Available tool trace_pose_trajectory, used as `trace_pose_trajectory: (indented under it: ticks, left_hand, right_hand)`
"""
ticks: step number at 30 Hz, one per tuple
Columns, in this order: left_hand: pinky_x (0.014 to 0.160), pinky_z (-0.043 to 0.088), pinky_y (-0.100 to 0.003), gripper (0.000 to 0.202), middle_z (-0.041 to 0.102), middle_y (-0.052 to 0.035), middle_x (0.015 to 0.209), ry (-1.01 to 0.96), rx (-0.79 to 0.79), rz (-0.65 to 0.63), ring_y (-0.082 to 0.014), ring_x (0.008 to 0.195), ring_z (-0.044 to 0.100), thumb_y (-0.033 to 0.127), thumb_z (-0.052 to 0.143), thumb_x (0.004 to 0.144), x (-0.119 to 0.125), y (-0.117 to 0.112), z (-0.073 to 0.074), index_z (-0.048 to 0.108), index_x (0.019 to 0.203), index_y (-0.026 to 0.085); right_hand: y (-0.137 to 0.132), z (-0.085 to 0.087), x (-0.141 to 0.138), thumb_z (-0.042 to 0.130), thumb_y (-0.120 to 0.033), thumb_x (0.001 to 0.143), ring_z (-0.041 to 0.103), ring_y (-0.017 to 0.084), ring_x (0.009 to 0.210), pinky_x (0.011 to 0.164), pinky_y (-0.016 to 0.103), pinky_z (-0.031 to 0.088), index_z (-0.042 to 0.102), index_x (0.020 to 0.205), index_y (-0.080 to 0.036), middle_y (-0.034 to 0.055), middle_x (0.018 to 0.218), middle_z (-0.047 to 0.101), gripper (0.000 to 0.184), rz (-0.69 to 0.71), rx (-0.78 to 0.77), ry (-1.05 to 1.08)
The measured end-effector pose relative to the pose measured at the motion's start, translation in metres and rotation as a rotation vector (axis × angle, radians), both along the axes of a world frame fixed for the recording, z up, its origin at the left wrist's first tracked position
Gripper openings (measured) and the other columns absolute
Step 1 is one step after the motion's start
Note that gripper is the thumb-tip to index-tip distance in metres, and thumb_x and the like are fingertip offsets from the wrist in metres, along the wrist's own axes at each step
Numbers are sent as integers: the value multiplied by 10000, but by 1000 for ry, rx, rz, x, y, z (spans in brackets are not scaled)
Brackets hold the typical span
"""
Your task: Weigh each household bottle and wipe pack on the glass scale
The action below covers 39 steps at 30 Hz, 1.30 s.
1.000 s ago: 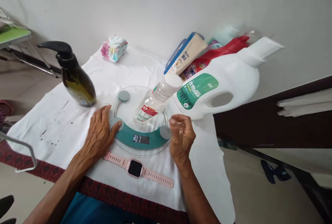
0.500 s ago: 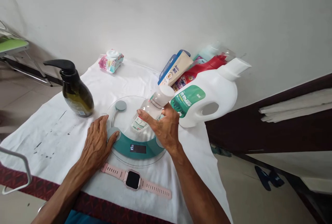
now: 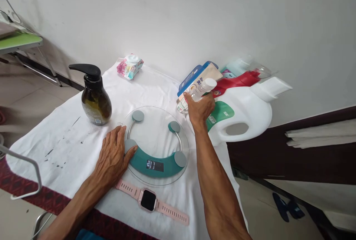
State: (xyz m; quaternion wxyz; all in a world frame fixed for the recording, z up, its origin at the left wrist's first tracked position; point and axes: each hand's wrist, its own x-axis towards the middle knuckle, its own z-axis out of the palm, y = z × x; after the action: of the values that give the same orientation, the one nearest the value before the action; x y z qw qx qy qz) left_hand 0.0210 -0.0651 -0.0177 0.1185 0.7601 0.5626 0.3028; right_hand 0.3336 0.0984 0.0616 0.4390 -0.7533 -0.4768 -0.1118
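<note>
A round glass scale [image 3: 155, 136] with a teal band and a small display lies on the white cloth [image 3: 69, 136]. My left hand [image 3: 112, 158] rests flat on the scale's left edge, fingers spread. My right hand [image 3: 199, 107] is closed around a small clear bottle [image 3: 198, 91] with a white cap, held tilted above the cloth to the right of the scale, in front of the big white detergent jug [image 3: 244, 114].
A dark pump bottle [image 3: 96, 101] stands left of the scale. A pink smartwatch [image 3: 148, 199] lies near the front edge. A wipes pack [image 3: 130, 66] sits at the back. Boxes and a red bottle [image 3: 236, 81] lean by the wall.
My right hand reached to the small bottle on the scale, grasped it and lifted it off to the right. The scale plate is now bare. My left hand stayed put.
</note>
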Motion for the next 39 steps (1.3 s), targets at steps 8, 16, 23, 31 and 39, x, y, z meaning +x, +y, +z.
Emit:
trace_pose_trajectory:
  ticks: [8,16,23,31,39]
  left_hand:
    - [1140,497,-644,593,522,-234,1517,-41,-64,14,-396,1407,526,471,515,1070,3,-3,3,372,1551,155]
    - [1162,475,-633,671,491,-239,1561,-16,-132,45,-417,1422,518,432,638,1017,11,-8,6,337,1552,161]
    - [1123,498,-652,544,553,-212,1462,-41,-144,13,-411,1356,558,400,628,1008,7,-5,6,418,1457,176]
    - [1102,502,-659,482,575,-202,1413,-27,-157,-3,-401,1333,570,378,571,1015,3,1,6,436,1431,175]
    - [1171,456,-620,581,491,-216,1561,-16,-153,-13,-386,1429,514,410,572,1035,2,1,8,360,1524,180]
  right_hand:
    - [3,-18,-10,735,-707,811,506,472,1406,1152,663,425,446,1440,-89,332,1479,516,928,-40,-28,43]
    - [-43,35,-93,849,-649,787,332,462,1552,1288,690,227,519,1514,-158,283,1606,426,937,291,226,-156]
    - [-53,24,-242,838,-780,715,663,324,1247,1052,587,568,586,1300,-270,114,1343,699,816,1114,-209,297]
    - [-48,11,-267,838,-707,737,680,209,814,827,446,633,605,937,-262,-10,867,735,540,1007,-199,432]
    - [-74,75,-198,843,-463,861,711,190,902,900,394,637,684,1047,-241,31,1040,779,331,874,32,366]
